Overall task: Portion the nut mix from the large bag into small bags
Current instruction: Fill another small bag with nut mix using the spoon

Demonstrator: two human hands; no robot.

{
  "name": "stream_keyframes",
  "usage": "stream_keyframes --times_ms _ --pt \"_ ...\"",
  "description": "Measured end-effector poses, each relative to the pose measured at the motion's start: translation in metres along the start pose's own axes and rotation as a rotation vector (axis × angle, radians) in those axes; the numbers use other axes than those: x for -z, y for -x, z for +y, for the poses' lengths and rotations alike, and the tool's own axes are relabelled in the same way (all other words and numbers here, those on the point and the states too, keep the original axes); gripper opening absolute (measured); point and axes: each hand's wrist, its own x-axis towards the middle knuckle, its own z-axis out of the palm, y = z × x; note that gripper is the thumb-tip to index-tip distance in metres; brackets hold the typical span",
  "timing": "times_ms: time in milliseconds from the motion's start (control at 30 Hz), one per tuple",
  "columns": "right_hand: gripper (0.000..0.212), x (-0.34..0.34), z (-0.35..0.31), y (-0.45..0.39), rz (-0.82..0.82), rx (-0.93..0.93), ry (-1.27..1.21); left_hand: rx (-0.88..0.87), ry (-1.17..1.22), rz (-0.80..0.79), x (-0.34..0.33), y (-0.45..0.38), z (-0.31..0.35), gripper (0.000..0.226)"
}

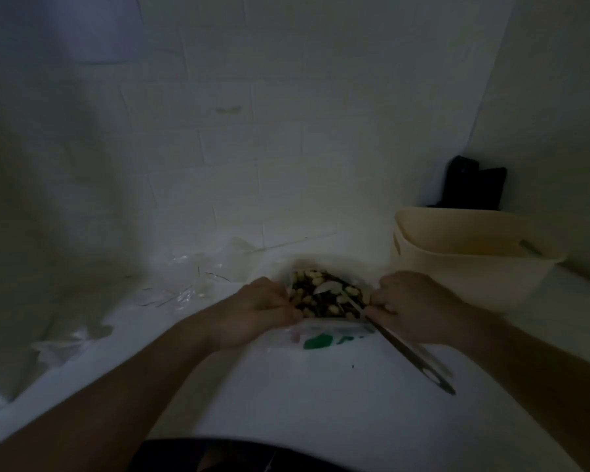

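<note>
Large bag (pixel 324 338) of nut mix (pixel 321 296) sits on the white counter (pixel 286 403) right in front of me, mouth spread open, a spoon (pixel 402 349) resting inside with its handle sticking out toward my right. Thin soft film, floppy, likely slippery; the load looks heavy enough to slump and spill. Best hold: the rim, both sides. My left hand (pixel 256 311) pinches the left edge of the mouth, fingers curled closed on the film. My right hand (pixel 413 304) pinches the right edge, beside the spoon's handle. Small bags (pixel 184 284) lie crumpled to the left, well apart.
</note>
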Motion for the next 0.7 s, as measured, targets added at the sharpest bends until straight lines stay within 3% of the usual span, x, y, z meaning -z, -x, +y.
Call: stream_keyframes --times_ms 100,167,233,333,433,533,600,700 --pt "0.05 -0.013 -0.003 0.008 0.051 -0.041 0.039 0.074 -0.215 0.159 -0.013 -0.004 -0.009 0.087" --pt "0.041 -0.022 -0.008 0.011 0.161 -0.052 0.04 0.124 -0.449 0.196 -0.024 -0.006 -0.014 0.08" --pt "0.033 -0.031 -0.017 0.011 0.289 -0.012 -0.015 0.129 -0.491 0.195 -0.037 -0.008 -0.019 0.085" --pt "0.056 -0.043 -0.029 -0.003 0.309 0.052 -0.057 0.113 -0.454 0.205 -0.049 -0.016 -0.036 0.101" --pt "0.07 -0.051 -0.035 -0.022 0.28 0.017 -0.135 0.043 -0.269 0.284 -0.044 -0.02 -0.043 0.075" --pt "0.071 -0.056 -0.036 -0.032 0.27 -0.057 -0.231 0.026 -0.167 0.549 -0.023 -0.016 -0.044 0.033" --pt "0.068 -0.057 -0.036 -0.037 0.308 -0.088 -0.286 0.145 -0.368 0.654 0.001 -0.012 -0.052 0.038" --pt "0.065 -0.056 -0.037 -0.041 0.33 -0.125 -0.346 0.395 -0.8 0.548 0.031 -0.01 -0.065 0.047"
